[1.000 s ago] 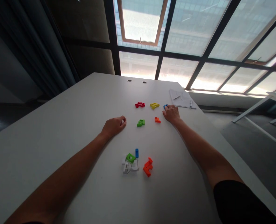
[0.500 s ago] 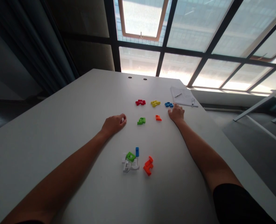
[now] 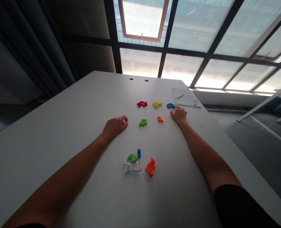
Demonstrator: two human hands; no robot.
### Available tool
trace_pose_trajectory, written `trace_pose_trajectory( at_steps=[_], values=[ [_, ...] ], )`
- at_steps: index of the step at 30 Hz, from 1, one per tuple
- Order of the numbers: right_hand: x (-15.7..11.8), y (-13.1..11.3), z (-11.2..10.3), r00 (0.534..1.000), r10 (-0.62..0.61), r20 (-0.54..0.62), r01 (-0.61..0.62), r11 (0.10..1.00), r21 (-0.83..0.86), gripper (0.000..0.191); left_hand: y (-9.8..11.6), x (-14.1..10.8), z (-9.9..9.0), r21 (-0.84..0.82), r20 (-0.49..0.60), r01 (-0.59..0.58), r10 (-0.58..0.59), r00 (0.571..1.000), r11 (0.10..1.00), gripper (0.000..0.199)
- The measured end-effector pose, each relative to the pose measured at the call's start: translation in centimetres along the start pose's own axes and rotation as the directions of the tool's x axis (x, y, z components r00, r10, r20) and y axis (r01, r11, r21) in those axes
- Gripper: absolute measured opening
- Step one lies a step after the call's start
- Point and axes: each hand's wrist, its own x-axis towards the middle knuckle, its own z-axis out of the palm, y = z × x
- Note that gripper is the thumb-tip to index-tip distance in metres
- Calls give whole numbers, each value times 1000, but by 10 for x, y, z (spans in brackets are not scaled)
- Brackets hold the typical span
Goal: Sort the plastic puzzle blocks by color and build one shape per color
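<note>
While right hand (image 3: pixel 179 114) is lying part-spread, empty, beside blue piece (image 3: pixel 170 105), left hand (image 3: pixel 115 126) is resting loosely curled. Its contents are eluding view.

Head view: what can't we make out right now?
All in the head view:
Inside of the left hand: hidden by its own curled fingers.
Contact between right hand and blue pieces: too small to tell.
White pieces: partly covered by the green piece on top.
Paper's writing: too small and faint.
Left sleeve: mostly cut off by the bottom edge.
</note>
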Motion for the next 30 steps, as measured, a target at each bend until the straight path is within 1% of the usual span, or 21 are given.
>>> trace_pose_trajectory(
  at_steps=[4, 8, 9, 11, 12, 13, 14, 15, 16, 17, 18, 19, 20, 21, 22, 23, 24, 25, 26, 28, 30],
  values=[
    [-11, -5, -5, 999, 26, -41, -26, 999, 22, 65, -1, 0, 0, -5, 0, -1, 1, 1000, 1000, 28],
    [-37, -14, -15, 998, 21, -63, -19, 1000, 23, 58, -1, 0, 0, -10, 8, -2, 2, 1000, 1000, 30],
    [-46, -16, -17, 998, -2, -66, 4, 1000, 28, 56, -1, 0, 0, -13, 9, -6, 6, 1000, 1000, 30],
    [-67, -19, -23, 993, -94, -71, 99, 993, 68, 50, -1, 0, -1, -17, 6, -12, 12, 1000, 1000, 30],
    [-79, -21, -26, 984, -165, -73, 172, 979, 108, 45, 0, 0, -1, -20, 3, -14, 14, 1000, 1000, 30],
    [-92, -23, -29, 964, -255, -79, 265, 950, 164, 37, 0, 0, -1, -22, 0, -15, 15, 1000, 1000, 30],
    [-105, -26, -33, 932, -348, -99, 362, 903, 234, 30, 0, 0, -2, -24, -3, -14, 14, 1000, 1000, 30],
    [-118, -30, -37, 886, -445, -129, 462, 829, 314, 24, 1, 0, -2, -26, -3, -12, 12, 1000, 1000, 30],
    [-131, -35, -42, 822, -544, -167, 560, 722, 405, 22, 1, 0, -2, -28, -1, -9, 9, 1000, 1000, 30],
    [-142, -41, -46, 748, -628, -214, 638, 591, 494, 21, 1, 0, -2, -30, 2, -7, 7, 1000, 1000, 30],
    [-153, -49, -51, 666, -703, -248, 688, 451, 569, 22, 1, 1, -2, -31, 5, -7, 7, 1000, 999, 30],
    [-162, -58, -57, 583, -767, -266, 712, 324, 623, 25, 0, 1, -2, -32, 6, -8, 8, 1000, 999, 30],
    [-170, -67, -61, 498, -826, -265, 721, 225, 656, 29, 0, 1, -2, -32, 6, -8, 8, 1000, 999, 30],
    [-176, -75, -66, 428, -869, -249, 723, 164, 671, 34, 0, 1, -2, -32, 4, -9, 9, 1000, 999, 31],
    [-180, -83, -70, 368, -904, -217, 727, 135, 673, 39, 0, 1, -2, -33, 1, -10, 10, 1000, 999, 31],
    [-183, -89, -73, 319, -931, -178, 735, 124, 667, 42, 0, 1, -2, -33, -1, -11, 11, 1000, 999, 31],
    [-185, -93, -75, 285, -948, -140, 743, 126, 657, 45, 0, 1, -2, -35, -3, -12, 12, 1000, 999, 31],
    [-185, -96, -76, 264, -958, -109, 750, 133, 648, 47, -1, 1, -2, -36, -4, -13, 13, 1000, 999, 31],
    [-183, -96, -77, 253, -963, -89, 756, 139, 640, 47, -1, 1, -2, -38, -4, -14, 14, 1000, 999, 31],
    [-175, -91, -76, 265, -960, -85, 764, 156, 626, 43, -1, 1, -2, -40, -2, -14, 14, 1000, 999, 31],
    [-163, -80, -72, 307, -945, -114, 776, 179, 605, 37, -1, 1, -2, -36, -1, -15, 15, 1000, 999, 31]
  ],
)
